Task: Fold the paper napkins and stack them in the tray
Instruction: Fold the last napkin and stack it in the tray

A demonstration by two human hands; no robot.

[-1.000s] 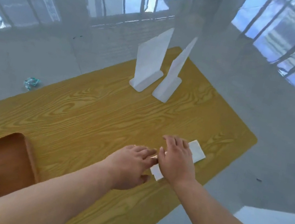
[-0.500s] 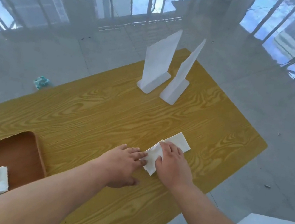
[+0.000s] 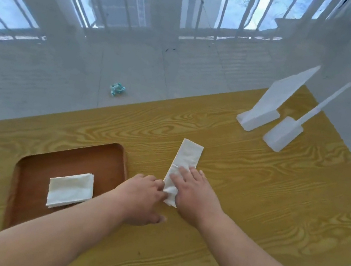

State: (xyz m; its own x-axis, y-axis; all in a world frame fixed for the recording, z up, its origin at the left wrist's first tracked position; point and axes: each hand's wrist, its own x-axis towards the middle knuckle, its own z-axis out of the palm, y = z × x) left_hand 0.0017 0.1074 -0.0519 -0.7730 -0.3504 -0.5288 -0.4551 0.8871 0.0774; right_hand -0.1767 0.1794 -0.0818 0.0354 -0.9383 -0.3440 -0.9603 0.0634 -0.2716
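Folded napkin lying in brown tray at left. Left hand pinching near end of long napkin strip on yellow table; right hand pressing flat, fingers spread, grasping nothing.

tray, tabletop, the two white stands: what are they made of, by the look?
Tray: brown, matte, smooth with rounded corners; wood or moulded plastic, can't tell.
Tabletop: yellow with bold repeating grain and slight sheen; probably printed laminate or veneer.
White stands: translucent frosted sheet on block bases; likely acrylic or similar plastic.
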